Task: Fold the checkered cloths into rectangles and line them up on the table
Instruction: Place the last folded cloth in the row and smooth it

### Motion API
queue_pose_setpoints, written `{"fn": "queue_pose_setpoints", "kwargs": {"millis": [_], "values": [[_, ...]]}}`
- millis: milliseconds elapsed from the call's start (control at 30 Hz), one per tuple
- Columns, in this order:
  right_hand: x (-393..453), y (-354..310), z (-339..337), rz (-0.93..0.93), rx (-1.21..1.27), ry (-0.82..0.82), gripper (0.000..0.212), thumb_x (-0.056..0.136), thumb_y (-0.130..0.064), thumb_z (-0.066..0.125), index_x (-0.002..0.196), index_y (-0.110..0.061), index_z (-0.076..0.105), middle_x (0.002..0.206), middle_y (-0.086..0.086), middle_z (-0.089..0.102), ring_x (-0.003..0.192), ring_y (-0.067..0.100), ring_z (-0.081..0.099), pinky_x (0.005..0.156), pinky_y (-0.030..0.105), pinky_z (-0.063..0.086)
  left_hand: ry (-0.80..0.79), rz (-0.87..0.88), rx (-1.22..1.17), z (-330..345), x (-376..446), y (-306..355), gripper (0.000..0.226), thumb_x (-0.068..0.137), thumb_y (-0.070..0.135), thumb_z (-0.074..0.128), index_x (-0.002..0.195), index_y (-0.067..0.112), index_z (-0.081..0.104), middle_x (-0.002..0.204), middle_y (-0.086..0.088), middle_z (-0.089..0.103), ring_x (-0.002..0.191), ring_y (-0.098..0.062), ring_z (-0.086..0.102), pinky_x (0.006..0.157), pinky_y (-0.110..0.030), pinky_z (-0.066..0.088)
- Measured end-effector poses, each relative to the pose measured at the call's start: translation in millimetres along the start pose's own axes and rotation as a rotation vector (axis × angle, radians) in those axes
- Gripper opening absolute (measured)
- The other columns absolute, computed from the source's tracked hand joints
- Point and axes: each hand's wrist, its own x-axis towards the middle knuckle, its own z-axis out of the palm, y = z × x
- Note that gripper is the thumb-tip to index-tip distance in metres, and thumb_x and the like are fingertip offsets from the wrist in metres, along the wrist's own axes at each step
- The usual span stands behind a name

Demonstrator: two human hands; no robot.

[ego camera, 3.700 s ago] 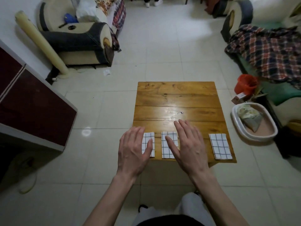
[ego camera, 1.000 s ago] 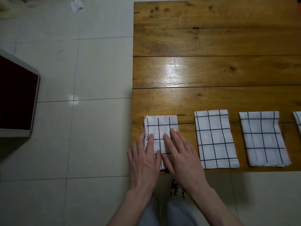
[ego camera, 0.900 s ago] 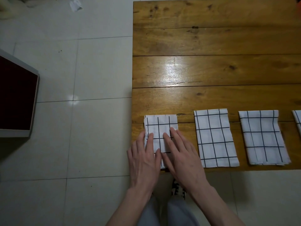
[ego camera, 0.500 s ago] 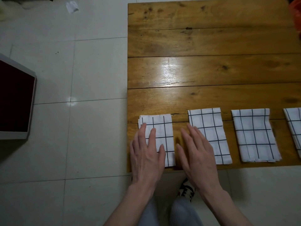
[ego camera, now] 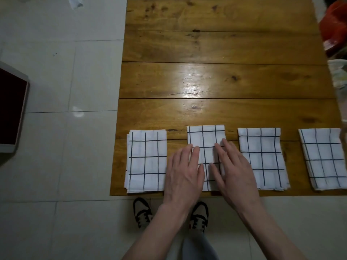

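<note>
over on the far left a dark red panel with a pale frame (ego camera: 10, 113) sits at the edge of view, and pale floor tiles (ego camera: 62, 151) stretch between it and the wooden tabletop (ego camera: 221, 79). four folded checkered cloths lie in a row along the near edge of the tabletop, each a white rectangle with dark grid lines. the first cloth (ego camera: 146, 160) lies flat near the left corner, untouched, its layered edges showing along the left side. just beside it comes the left hand (ego camera: 185, 173), fingers straight and close together, lying flat with the fingertips on the left part of the second cloth (ego camera: 206, 137). the right hand (ego camera: 232, 171) mirrors it, fingers straight and slightly spread, flat on the right part of that same cloth, so only the far end and a strip between the two hands show. the third cloth (ego camera: 262, 158) lies just right of the right hand, apart from it by a sliver of wood. the fourth cloth (ego camera: 324, 158) lies tilted a little near the right edge, partly cut off by the frame. below the tabletop two patterned shoes (ego camera: 142, 212) stand on the floor. at the upper right, something orange-red (ego camera: 334, 27) is too blurred to tell.
</note>
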Motion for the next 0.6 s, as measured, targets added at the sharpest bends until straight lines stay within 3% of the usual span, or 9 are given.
{"fn": "queue_pose_setpoints", "kwargs": {"millis": [167, 333, 600], "values": [[-5.6, 8.9, 7.1, -0.092, -0.057, -0.059, 0.064, 0.106, -0.048, 0.038, 0.163, -0.018, 0.03, 0.171, 0.003, 0.023, 0.16, 0.019, 0.016, 0.126, 0.044, 0.026, -0.002, -0.025, 0.132, 17.6, -10.7, 9.8, 0.056, 0.1, 0.032, 0.055, 0.152, 0.013, 0.047, 0.154, -0.01, 0.048, 0.143, -0.026, 0.045, 0.118, -0.042, 0.037], [-15.1, 3.6, 12.7, -0.103, -0.063, -0.03, 0.065, 0.106, -0.047, 0.04, 0.161, -0.014, 0.034, 0.17, 0.007, 0.028, 0.158, 0.023, 0.023, 0.124, 0.04, 0.026, -0.011, -0.029, 0.14, 20.5, -20.1, 7.7, 0.056, 0.103, 0.032, 0.037, 0.154, 0.012, 0.043, 0.157, -0.011, 0.044, 0.148, -0.027, 0.04, 0.12, -0.046, 0.039], [-10.4, -7.7, 19.6, -0.088, -0.017, -0.007, 0.065, 0.105, -0.045, 0.046, 0.16, -0.012, 0.035, 0.17, 0.008, 0.028, 0.158, 0.022, 0.021, 0.125, 0.038, 0.024, 0.014, 0.002, 0.148, 16.5, -18.4, -7.7, 0.054, 0.102, 0.033, 0.04, 0.15, 0.009, 0.049, 0.154, -0.014, 0.049, 0.146, -0.029, 0.044, 0.118, -0.049, 0.042]]}}
